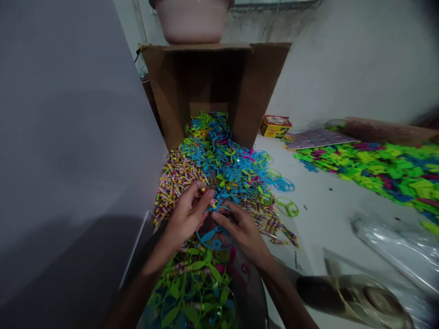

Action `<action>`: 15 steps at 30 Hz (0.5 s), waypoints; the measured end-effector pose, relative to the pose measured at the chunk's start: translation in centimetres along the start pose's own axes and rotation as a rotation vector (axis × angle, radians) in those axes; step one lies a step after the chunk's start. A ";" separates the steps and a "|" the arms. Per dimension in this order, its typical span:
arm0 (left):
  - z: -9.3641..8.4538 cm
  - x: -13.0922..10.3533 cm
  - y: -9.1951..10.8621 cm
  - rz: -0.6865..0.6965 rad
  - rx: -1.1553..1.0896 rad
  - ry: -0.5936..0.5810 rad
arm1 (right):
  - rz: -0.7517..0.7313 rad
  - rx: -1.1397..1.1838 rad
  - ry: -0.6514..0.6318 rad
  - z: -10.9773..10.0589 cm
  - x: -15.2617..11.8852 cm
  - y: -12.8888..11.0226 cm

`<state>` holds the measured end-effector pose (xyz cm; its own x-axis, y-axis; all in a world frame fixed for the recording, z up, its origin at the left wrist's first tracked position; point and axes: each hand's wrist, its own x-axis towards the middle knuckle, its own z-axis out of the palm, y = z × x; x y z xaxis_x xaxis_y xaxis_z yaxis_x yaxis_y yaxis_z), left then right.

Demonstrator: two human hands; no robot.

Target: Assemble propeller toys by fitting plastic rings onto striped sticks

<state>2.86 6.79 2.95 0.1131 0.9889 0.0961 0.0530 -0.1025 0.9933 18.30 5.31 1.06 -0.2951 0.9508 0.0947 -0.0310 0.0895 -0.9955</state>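
Observation:
My left hand (192, 208) is closed on a small yellow-and-pink piece (213, 201), whose end shows at the fingertips. My right hand (242, 228) pinches the rim of a blue propeller ring (216, 244), which hangs between both hands. The piece and the ring meet at the fingertips; whether they are joined cannot be made out. Beyond the hands lies a heap of blue and green propeller rings (222, 160), and at its left a pile of small striped pieces (176, 178). Below the hands, green propellers and striped pieces (195, 283) fill a dark container.
An open cardboard box (259, 91) stands behind the heap, with a pink basin (192, 23) on top. To the right are a yellow-red box (275, 128), flat green pieces (377, 169), clear plastic bags (401, 246) and a bottle (353, 297). A grey panel (75, 137) rises at left.

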 end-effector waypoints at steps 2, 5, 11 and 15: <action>-0.4 -0.1 0.3 0.004 -0.001 -0.064 | -0.015 -0.021 -0.029 0.0 -0.3 -0.3; -0.7 -0.4 0.6 0.015 0.012 -0.152 | -0.011 -0.052 -0.028 0.0 -0.5 -0.4; -0.7 -1.3 -0.1 0.023 0.011 -0.119 | 0.025 -0.022 -0.003 0.6 -0.8 1.0; -0.9 -1.7 -0.5 -0.020 0.025 -0.117 | 0.057 0.038 -0.023 0.7 -0.7 1.5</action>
<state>1.75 5.25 2.36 0.2271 0.9716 0.0670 0.0807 -0.0874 0.9929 17.76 4.55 -0.53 -0.3195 0.9468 0.0388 -0.0494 0.0243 -0.9985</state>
